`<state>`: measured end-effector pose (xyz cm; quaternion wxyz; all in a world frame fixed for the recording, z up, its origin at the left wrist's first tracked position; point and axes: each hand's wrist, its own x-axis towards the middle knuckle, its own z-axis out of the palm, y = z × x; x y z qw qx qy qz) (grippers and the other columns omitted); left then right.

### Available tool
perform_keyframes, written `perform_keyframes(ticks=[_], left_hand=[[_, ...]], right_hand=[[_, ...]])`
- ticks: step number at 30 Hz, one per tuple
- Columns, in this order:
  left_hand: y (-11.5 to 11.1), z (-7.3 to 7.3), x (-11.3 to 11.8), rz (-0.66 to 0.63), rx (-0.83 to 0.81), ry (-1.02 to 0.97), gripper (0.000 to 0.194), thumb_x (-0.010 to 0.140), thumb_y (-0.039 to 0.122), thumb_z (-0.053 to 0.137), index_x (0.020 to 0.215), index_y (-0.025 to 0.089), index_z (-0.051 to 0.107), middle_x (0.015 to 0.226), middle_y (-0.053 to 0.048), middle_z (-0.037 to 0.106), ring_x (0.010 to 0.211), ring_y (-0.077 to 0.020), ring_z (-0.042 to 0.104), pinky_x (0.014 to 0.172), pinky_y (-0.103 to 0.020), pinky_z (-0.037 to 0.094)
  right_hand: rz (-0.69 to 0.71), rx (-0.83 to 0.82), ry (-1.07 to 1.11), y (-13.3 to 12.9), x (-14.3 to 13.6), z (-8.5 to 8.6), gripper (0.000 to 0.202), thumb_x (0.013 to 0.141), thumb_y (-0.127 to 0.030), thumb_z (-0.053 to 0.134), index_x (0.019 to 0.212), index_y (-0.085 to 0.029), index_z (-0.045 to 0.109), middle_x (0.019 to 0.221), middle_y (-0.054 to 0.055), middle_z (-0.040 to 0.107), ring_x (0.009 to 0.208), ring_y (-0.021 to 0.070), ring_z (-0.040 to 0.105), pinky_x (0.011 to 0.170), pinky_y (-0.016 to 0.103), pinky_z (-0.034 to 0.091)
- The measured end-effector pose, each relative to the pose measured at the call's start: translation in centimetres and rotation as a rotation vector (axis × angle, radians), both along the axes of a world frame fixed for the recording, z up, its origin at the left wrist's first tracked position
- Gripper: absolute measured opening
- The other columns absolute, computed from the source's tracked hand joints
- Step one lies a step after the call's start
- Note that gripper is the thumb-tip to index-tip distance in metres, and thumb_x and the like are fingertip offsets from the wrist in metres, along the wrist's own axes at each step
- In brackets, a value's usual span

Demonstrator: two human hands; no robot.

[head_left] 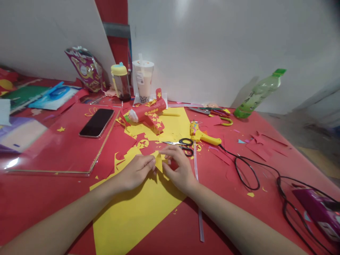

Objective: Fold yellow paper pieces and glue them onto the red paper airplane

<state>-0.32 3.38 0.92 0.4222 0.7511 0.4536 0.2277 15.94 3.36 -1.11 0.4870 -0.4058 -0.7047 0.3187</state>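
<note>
1. Head view: the left hand [138,171] pinches a small pointed yellow paper piece [158,163], thumb and fingers closed on its left side.
2. The right hand [180,170] grips its other side, fingers bent, thumb slightly apart from the fingertips.
3. That piece is above a large yellow paper sheet [124,223], near black-handled scissors [186,142].

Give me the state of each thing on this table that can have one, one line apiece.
Small yellow paper: folded, held between left hand and right hand
Black-handled scissors: lying down, open or shut unclear
Smartphone: face up, screen dark
Bubble tea cup: lidded, straw in, partly full
Yellow-lidded bottle: upright, lid on
Green-capped bottle: capped
Glue gun: lying down, cord attached
</note>
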Motion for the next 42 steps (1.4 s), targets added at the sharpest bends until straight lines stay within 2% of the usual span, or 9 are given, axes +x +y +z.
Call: perform_keyframes(ticks=[5, 8, 12, 20, 25, 32, 35, 39, 42], left_hand=[[0.0, 0.2, 0.2, 0.038, 0.072, 0.061, 0.033, 0.086, 0.034, 0.030, 0.064, 0.017, 0.049, 0.061, 0.000, 0.052, 0.057, -0.0136, 0.048, 0.056, -0.026, 0.035], [-0.1, 0.5, 0.4, 0.071, 0.161, 0.143, 0.028, 0.087, 0.030, 0.029, 0.075, 0.018, 0.051, 0.072, -0.002, 0.057, 0.068, -0.0162, 0.051, 0.067, -0.030, 0.036], [-0.2, 0.5, 0.4, 0.068, 0.301, 0.197, 0.017, 0.083, 0.027, 0.036, 0.088, 0.019, 0.050, 0.087, -0.004, 0.060, 0.082, -0.0191, 0.051, 0.082, -0.035, 0.031], [-0.4, 0.3, 0.4, -0.095, 0.355, 0.271, 0.026, 0.083, 0.023, 0.032, 0.065, 0.019, 0.049, 0.066, -0.001, 0.057, 0.066, -0.0159, 0.050, 0.087, -0.040, 0.024], [-0.4, 0.2, 0.3, -0.061, 0.387, 0.225, 0.022, 0.082, 0.021, 0.034, 0.068, 0.019, 0.050, 0.068, -0.001, 0.059, 0.068, -0.0159, 0.051, 0.086, -0.038, 0.025], [0.8, 0.9, -0.6, 0.149, 0.403, 0.185, 0.020, 0.081, 0.026, 0.036, 0.066, 0.019, 0.049, 0.066, 0.001, 0.058, 0.066, -0.0155, 0.050, 0.082, -0.032, 0.031], [1.1, 1.1, -0.9, 0.242, 0.399, 0.161, 0.020, 0.080, 0.027, 0.037, 0.066, 0.020, 0.049, 0.066, 0.001, 0.058, 0.066, -0.0159, 0.050, 0.077, -0.030, 0.034], [0.9, 0.8, -0.6, 0.152, 0.400, 0.184, 0.021, 0.081, 0.027, 0.038, 0.066, 0.019, 0.051, 0.065, 0.002, 0.059, 0.064, -0.0145, 0.050, 0.081, -0.032, 0.032], [0.5, 0.5, -0.3, 0.074, 0.382, 0.200, 0.022, 0.082, 0.026, 0.038, 0.069, 0.018, 0.053, 0.067, 0.003, 0.060, 0.064, -0.0127, 0.050, 0.085, -0.034, 0.029]], right_hand=[[-0.050, 0.121, -0.090, -0.3, 0.1, 0.3, 0.009, 0.073, -0.015, 0.056, 0.072, -0.023, 0.062, 0.090, 0.005, 0.051, 0.087, 0.0179, 0.050, 0.075, 0.035, 0.044], [-0.083, 0.064, -0.076, 0.0, 0.1, 0.3, 0.008, 0.075, -0.018, 0.054, 0.069, -0.021, 0.059, 0.088, 0.006, 0.054, 0.084, 0.0181, 0.051, 0.070, 0.033, 0.044], [-0.023, 0.004, -0.138, 0.1, 0.1, 0.3, 0.012, 0.076, -0.018, 0.048, 0.067, -0.020, 0.055, 0.065, 0.002, 0.055, 0.066, 0.0150, 0.051, 0.062, 0.029, 0.043], [0.083, 0.015, -0.214, -0.3, -0.1, 0.7, 0.014, 0.065, -0.013, 0.047, 0.053, -0.020, 0.048, 0.053, -0.002, 0.049, 0.053, 0.0114, 0.044, 0.053, 0.024, 0.037], [0.066, -0.083, -0.180, -0.2, -0.2, 0.9, 0.014, 0.059, -0.011, 0.043, 0.048, -0.019, 0.044, 0.050, -0.002, 0.045, 0.050, 0.0104, 0.041, 0.049, 0.023, 0.033], [-0.015, -0.304, -0.126, 0.0, 0.2, 0.6, 0.011, 0.057, -0.013, 0.042, 0.047, -0.018, 0.046, 0.051, -0.001, 0.048, 0.050, 0.0109, 0.043, 0.050, 0.024, 0.034], [-0.055, -0.332, -0.075, 0.1, 0.2, 0.3, 0.010, 0.061, -0.016, 0.043, 0.053, -0.018, 0.047, 0.053, -0.001, 0.050, 0.051, 0.0115, 0.045, 0.051, 0.024, 0.036], [-0.069, -0.263, -0.043, 0.1, 0.1, 0.3, 0.009, 0.071, -0.024, 0.047, 0.073, -0.018, 0.054, 0.069, 0.002, 0.055, 0.056, 0.0113, 0.047, 0.052, 0.024, 0.038], [-0.005, -0.157, -0.149, 0.1, 0.1, 0.4, 0.009, 0.073, -0.022, 0.048, 0.070, -0.018, 0.055, 0.066, 0.002, 0.056, 0.058, 0.0119, 0.047, 0.055, 0.024, 0.038]])
